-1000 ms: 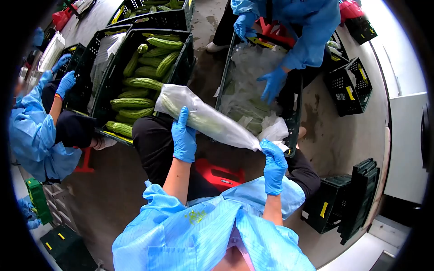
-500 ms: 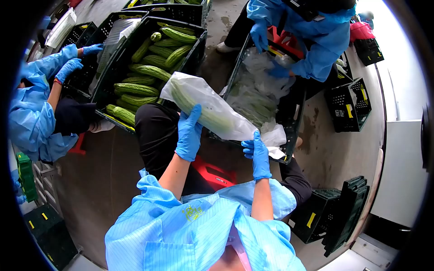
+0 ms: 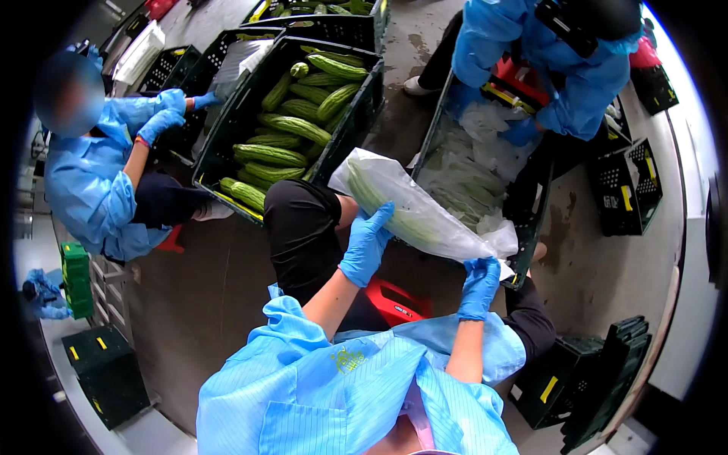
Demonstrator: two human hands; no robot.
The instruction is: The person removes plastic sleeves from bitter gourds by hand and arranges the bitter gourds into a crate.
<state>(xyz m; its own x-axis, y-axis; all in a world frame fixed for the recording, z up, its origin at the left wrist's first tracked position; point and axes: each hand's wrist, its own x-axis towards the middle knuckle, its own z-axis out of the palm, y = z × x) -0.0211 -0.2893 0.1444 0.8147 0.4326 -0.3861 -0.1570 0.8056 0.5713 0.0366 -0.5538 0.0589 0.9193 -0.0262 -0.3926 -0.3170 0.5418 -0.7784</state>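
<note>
My left hand [image 3: 368,246], in a blue glove, is closed round the lower side of a green ridged bitter gourd [image 3: 369,184] inside a translucent white bag [image 3: 447,236]. The bagged gourd slants down to the right in front of my knees. At the bag's narrow right end, my right hand [image 3: 479,290], gloved too, pinches the gathered plastic with its fingers folded. Ahead on the left stands a dark crate [image 3: 350,136] of loose bitter gourds [image 3: 296,127]. Bagged gourds [image 3: 462,182] lie in another dark crate [image 3: 540,220], just beyond the bag I hold.
A co-worker in a blue gown [image 3: 485,42] reaches into the bagged-gourd crate from the far side. Another person [image 3: 91,182] sits at the left beside a crate. Dark crates [image 3: 557,379] stand at the lower right, more [image 3: 110,371] at the lower left. A red stool [image 3: 394,302] shows beneath me.
The whole view has swung, so the scene sits further right. My right fingers have folded over the bag's end, while my left hand keeps its hold. The far co-worker's hands have shifted among the bags.
</note>
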